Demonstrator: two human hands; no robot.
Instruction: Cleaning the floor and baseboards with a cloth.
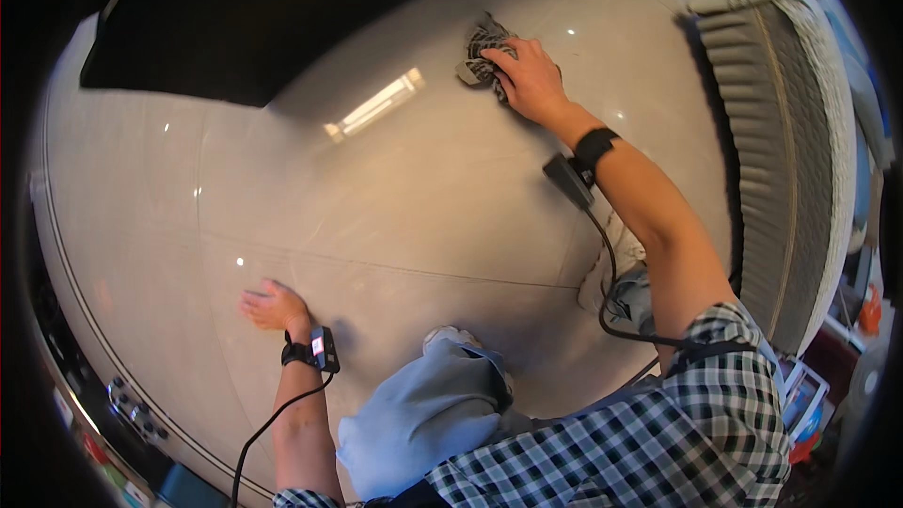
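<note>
My right hand (528, 77) grips a crumpled, dark patterned cloth (487, 39) against the glossy light tile floor (423, 212), at the upper middle of the view. Its fingers press over the cloth's right side and hide part of it. Lower left, my left hand (274, 305) is held over the floor, slightly blurred, with nothing in it and the thumb spread from the fingers. Whether it touches the tiles I cannot tell. Each wrist carries a strapped black device, the right one (568, 180) and the left one (324, 349), with a cable running back along the arm.
A large black piece of furniture (211, 28) overhangs the upper left. Along the right stands a grey quilted sofa or bed side (755, 155). My bent knee (423, 416) and shoes are close below. Dark-edged shelving with small items (134, 409) lines the lower left.
</note>
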